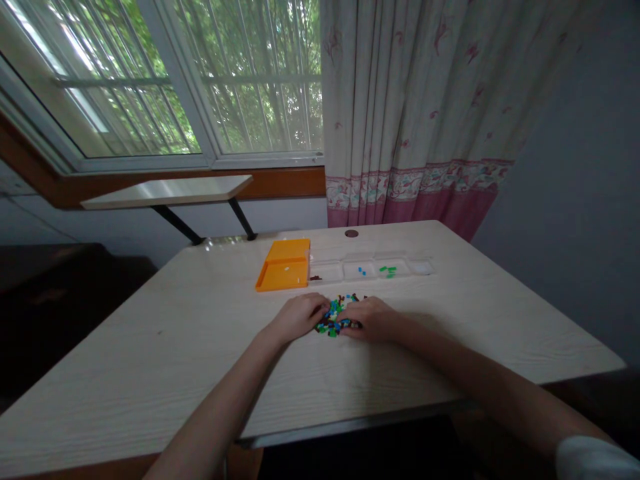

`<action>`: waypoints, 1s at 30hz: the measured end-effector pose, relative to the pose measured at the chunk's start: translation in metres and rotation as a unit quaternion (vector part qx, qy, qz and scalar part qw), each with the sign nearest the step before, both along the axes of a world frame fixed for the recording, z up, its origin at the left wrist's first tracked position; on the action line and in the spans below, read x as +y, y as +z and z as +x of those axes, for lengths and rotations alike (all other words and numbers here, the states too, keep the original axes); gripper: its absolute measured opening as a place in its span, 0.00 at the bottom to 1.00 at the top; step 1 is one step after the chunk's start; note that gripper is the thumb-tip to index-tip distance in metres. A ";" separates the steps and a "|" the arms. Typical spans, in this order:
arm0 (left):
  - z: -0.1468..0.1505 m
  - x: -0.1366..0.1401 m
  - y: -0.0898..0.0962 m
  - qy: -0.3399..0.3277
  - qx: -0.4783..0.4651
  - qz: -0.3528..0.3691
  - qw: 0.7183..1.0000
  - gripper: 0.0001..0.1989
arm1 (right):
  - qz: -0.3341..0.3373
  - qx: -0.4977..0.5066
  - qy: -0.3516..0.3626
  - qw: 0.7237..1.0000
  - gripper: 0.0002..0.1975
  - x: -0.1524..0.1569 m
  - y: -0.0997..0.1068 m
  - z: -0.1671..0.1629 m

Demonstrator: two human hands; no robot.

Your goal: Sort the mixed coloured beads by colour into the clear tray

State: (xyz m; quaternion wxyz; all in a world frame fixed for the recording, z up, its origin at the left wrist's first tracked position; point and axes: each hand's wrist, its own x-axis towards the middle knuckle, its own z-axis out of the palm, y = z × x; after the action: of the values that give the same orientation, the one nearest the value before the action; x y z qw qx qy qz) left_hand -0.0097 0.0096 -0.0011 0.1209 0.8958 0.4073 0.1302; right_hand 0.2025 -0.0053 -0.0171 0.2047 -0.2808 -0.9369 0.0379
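A small heap of tiny building bricks, in green, blue, dark brown and pale colours, lies on the table between my two hands. At its left side is my left hand, fingers curled in and touching the bricks. My right hand bends over the heap's right side, fingertips closed down among the pieces. What either hand pinches, if anything, is too small or covered. Beyond the heap is a row of clear plastic trays. Dark brown bricks, blue bricks and green bricks sit in separate compartments.
Left of the clear trays stands an orange tray with a few pale pieces in it. A raised shelf on black legs is at the table's back left. The pale wooden table has a round brown cable hole near its back edge.
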 end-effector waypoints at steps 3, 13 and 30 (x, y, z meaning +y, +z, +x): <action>0.000 0.000 -0.001 -0.001 0.004 0.004 1.000 0.11 | 0.027 0.003 -0.001 1.000 0.11 -0.001 -0.002 -0.002; 0.000 0.000 -0.002 -0.004 -0.002 -0.001 1.000 0.10 | 0.089 0.002 -0.023 0.996 0.06 0.002 -0.010 -0.006; 0.011 -0.008 0.001 -0.056 -0.164 -0.039 0.984 0.10 | 0.121 0.080 -0.038 0.989 0.12 0.006 -0.008 -0.004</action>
State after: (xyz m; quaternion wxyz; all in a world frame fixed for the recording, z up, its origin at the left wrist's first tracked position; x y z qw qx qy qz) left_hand 0.0009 0.0020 -0.0005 0.2279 0.8781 0.3362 0.2528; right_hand 0.1988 0.0010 -0.0252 0.3126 -0.2853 -0.9039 -0.0616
